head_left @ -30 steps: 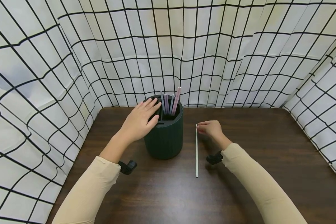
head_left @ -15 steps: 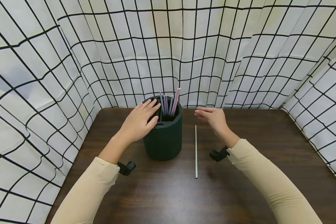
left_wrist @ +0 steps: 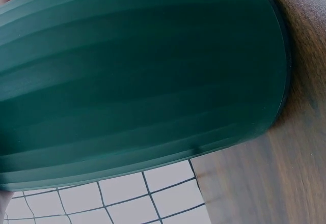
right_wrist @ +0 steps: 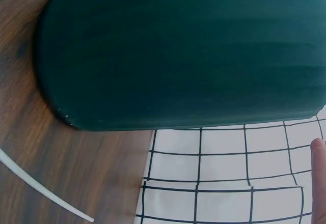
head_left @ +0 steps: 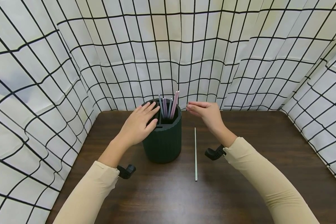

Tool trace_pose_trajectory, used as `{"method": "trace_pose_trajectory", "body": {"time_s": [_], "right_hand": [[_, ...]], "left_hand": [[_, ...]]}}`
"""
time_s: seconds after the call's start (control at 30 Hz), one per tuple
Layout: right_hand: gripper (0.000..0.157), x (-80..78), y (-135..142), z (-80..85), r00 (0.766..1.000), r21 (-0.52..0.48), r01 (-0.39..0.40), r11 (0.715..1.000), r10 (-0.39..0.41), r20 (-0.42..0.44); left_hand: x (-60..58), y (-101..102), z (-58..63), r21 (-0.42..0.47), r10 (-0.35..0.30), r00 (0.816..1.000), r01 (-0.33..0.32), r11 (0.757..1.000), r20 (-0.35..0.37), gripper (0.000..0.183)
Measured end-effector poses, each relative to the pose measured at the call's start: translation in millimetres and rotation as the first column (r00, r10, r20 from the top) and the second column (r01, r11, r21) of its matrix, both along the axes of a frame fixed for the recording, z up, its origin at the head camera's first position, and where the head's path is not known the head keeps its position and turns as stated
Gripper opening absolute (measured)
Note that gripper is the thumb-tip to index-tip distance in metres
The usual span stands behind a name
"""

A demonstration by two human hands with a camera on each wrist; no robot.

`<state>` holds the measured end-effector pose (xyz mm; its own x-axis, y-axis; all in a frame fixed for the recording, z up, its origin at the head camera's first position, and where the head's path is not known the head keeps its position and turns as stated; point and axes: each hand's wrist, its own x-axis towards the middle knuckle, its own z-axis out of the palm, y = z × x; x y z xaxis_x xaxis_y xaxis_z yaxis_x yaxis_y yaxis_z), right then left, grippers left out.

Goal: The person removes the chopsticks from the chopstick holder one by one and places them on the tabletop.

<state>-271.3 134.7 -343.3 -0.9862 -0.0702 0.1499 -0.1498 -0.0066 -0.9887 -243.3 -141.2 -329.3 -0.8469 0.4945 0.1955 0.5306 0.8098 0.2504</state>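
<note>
A dark green ribbed holder with a divided top stands upright on the table and fills much of both wrist views. Several slim sticks, bluish, purple and pink, lean in its right compartment. On its left rim rests my left hand, fingers spread flat over the top. To the right of the holder, my right hand hovers at about rim height. Its fingers are extended, thumb near them, with nothing visible between. Below it a pale green stick lies on the table, apart from both hands.
The dark wooden table ends at a white curtain with a black grid, which surrounds the back and sides. A black wrist camera mount sticks out under the right wrist, another mount under the left.
My right hand has let go of the pale green stick's far end, risen, and moved left toward the holder. The stick stays on the table. My left hand keeps its place on the rim.
</note>
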Motion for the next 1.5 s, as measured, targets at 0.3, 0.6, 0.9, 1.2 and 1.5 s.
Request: {"method": "trace_pose_trajectory", "body": {"time_s": [0.3, 0.6, 0.9, 1.2, 1.5], "right_hand": [[0.04, -0.8, -5, 10.7, 0.999, 0.039, -0.025, 0.999, 0.026, -0.029], [0.036, -1.3, -15, 18.9, 0.994, 0.143, -0.068, 0.987, 0.079, -0.075], [0.036, -4.6, -21, 20.3, 0.985, 0.122, -0.145, 0.982, 0.155, -0.081], [0.036, -11.2, -24, 20.0, 0.984, 0.125, -0.163, 0.979, 0.17, -0.047], [0.036, -9.4, -24, 21.0, 0.976, 0.195, -0.192, 0.962, 0.208, -0.064]], "left_hand": [[-0.3, 0, 0.5, -0.006, 0.002, 1.0, -0.002, 1.0, 0.0, 0.057], [-0.6, -1, -2.1, -0.001, -0.003, 1.0, 0.003, 1.0, -0.002, 0.057], [-1.2, 0, -2.5, 0.011, 0.0, 1.0, 0.0, 1.0, -0.017, 0.057], [-1.1, -1, -1.8, 0.016, 0.0, 1.0, 0.0, 1.0, -0.014, 0.057], [-0.3, -1, -1.6, 0.011, -0.001, 1.0, 0.001, 1.0, -0.005, 0.057]]}}
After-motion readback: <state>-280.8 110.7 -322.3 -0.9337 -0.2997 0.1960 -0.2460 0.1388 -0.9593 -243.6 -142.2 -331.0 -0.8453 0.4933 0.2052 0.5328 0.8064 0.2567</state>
